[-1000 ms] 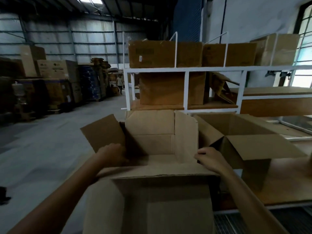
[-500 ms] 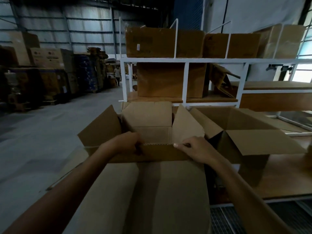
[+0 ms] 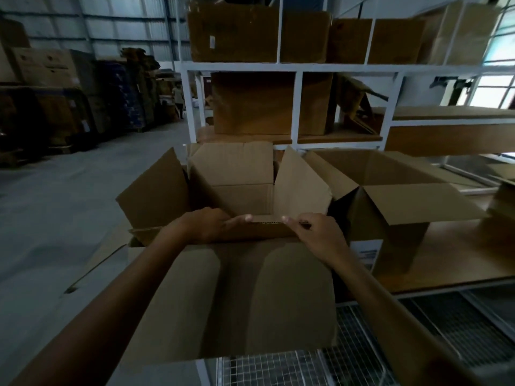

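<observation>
An open brown cardboard box [image 3: 237,296] stands right in front of me, its near wall facing me. Its left flap [image 3: 153,190], far flap [image 3: 231,162] and right flap [image 3: 301,185] stick up. My left hand [image 3: 206,224] and my right hand [image 3: 317,235] both grip the folded near flap [image 3: 267,228] at the box's top edge, thumbs on top of the corrugated edge, a short gap between them. The inside of the box looks bare as far as I see it.
A second open cardboard box [image 3: 390,196] stands on the wooden table [image 3: 459,260] to the right. Behind is a white metal rack [image 3: 298,68] loaded with closed boxes. A wire mesh surface [image 3: 362,344] lies at lower right. Grey concrete floor with stacked cartons spreads left.
My hands came from the box's side corners to the middle of the near flap and folded it down; the camera has tilted down and closer.
</observation>
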{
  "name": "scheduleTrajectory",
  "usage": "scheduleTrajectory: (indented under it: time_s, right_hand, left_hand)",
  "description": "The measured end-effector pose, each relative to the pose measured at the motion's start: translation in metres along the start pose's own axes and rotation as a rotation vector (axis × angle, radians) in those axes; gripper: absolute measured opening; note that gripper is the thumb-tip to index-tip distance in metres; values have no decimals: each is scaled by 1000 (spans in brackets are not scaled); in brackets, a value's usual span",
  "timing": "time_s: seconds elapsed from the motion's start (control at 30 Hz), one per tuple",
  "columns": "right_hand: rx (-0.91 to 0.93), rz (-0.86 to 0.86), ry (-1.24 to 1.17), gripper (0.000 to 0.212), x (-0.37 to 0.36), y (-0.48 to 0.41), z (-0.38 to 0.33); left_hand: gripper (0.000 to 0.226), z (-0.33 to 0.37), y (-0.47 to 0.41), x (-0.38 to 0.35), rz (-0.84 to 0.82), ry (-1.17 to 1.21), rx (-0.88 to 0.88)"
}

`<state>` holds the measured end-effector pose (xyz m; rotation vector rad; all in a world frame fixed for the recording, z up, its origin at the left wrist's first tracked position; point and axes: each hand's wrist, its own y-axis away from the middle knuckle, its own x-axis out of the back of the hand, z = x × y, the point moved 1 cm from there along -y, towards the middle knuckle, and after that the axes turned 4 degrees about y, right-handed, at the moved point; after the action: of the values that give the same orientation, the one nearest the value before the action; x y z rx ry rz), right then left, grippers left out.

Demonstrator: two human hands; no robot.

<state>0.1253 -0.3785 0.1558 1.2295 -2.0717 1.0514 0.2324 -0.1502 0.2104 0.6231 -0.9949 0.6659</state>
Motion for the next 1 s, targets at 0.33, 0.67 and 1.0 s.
scheduleTrajectory:
  time_s: [0.33, 0.67, 1.0]
  right_hand:
    - [-23, 95, -252, 15, -5, 29, 14]
    - [-177, 120, -431, 61, 53, 92, 67]
    - [-369, 184, -557, 61, 109, 208, 177]
  left_hand:
    - [56, 34, -4, -57, 593, -210, 15]
    - [45, 130, 6, -140, 815, 316, -443]
    - [66, 219, 20, -281, 537, 721, -281]
